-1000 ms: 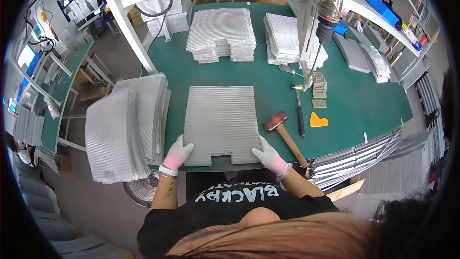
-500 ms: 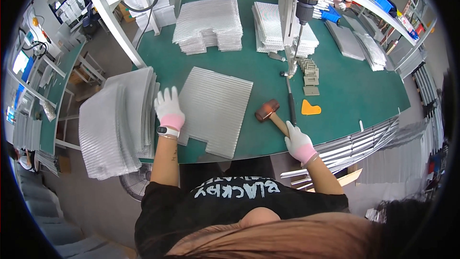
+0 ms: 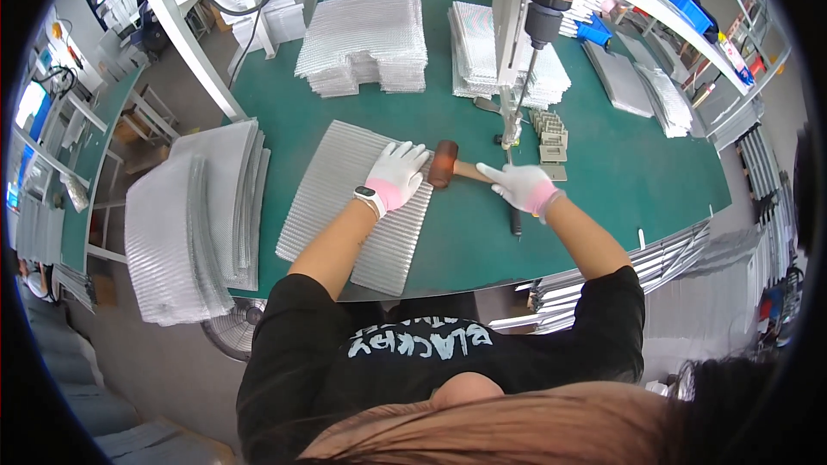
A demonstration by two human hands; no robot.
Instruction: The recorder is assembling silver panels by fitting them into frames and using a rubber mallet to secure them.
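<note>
A ribbed, silvery sheet [image 3: 332, 185] with a notched near edge lies on the green tabletop [image 3: 469, 250]. Flat across its upper right part rests my left hand [image 3: 396, 176], white-gloved with a pink cuff, fingers extended and holding nothing. My right hand [image 3: 524, 188], gloved alike, is closed around the wooden handle of a mallet [image 3: 443, 164]. The mallet's brown head is at the sheet's right edge, close to my left fingertips. Below my right hand, a black-handled tool [image 3: 515, 221] lies on the table, its upper part partly covered by that hand.
Left of the sheet lies a tall pile of ribbed sheets [image 3: 185, 215]. Another notched stack [image 3: 362, 39] stands at the back. A power screwdriver [image 3: 543, 21] hangs beside a white post. Small metal brackets [image 3: 551, 139] line up beyond my right hand. Metal strips [image 3: 620, 280] are below the front edge.
My left hand has moved right from the sheet's left edge onto its upper right part. My right hand has carried the mallet up and left to the sheet, covering the yellow scraper's spot.
</note>
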